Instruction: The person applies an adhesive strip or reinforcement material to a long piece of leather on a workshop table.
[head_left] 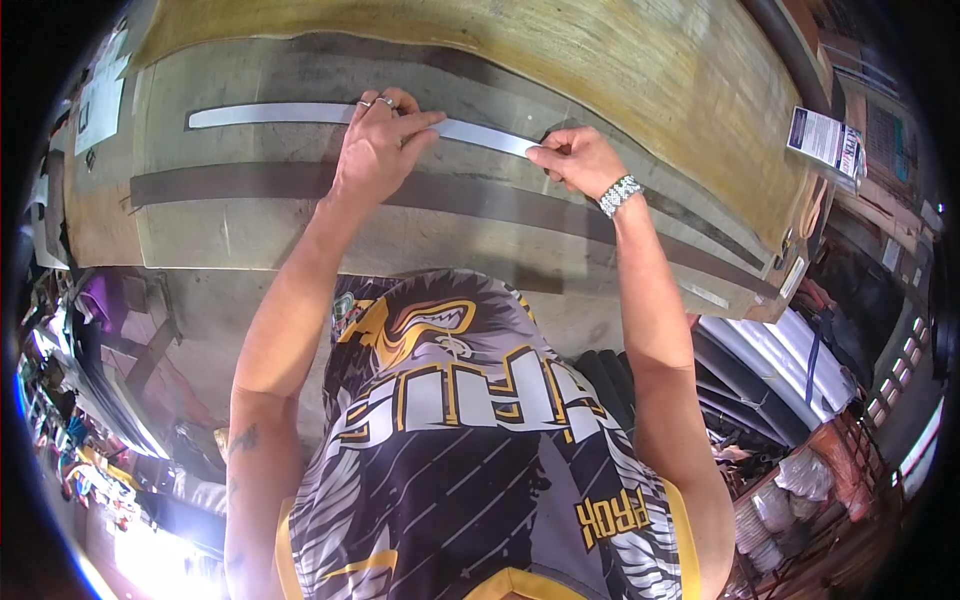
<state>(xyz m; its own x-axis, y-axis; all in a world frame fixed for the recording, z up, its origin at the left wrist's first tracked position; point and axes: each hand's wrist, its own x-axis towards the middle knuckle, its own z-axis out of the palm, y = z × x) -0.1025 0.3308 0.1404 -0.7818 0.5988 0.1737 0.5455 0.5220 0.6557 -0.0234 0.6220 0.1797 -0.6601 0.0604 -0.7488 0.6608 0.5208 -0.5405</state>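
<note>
A long, narrow white strip (270, 115) lies across the worktable, with a thin dark edge showing along parts of it. My left hand (380, 145), with rings on its fingers, rests over the middle of the strip; its fingers are bent and its index finger and thumb point right along it. At the strip's right end, my right hand (578, 160) pinches the tip between thumb and fingers. A patterned bracelet (620, 195) circles the right wrist. What lies under my left palm is hidden.
A dark brown band (240, 188) runs along the worktable (210, 235) nearer my body. Yellowish sheet material (640, 70) covers the far side. A printed box (825, 140) sits at the right edge. Rolls of material (775, 365) stand below right, beside stacked bundles (790, 490).
</note>
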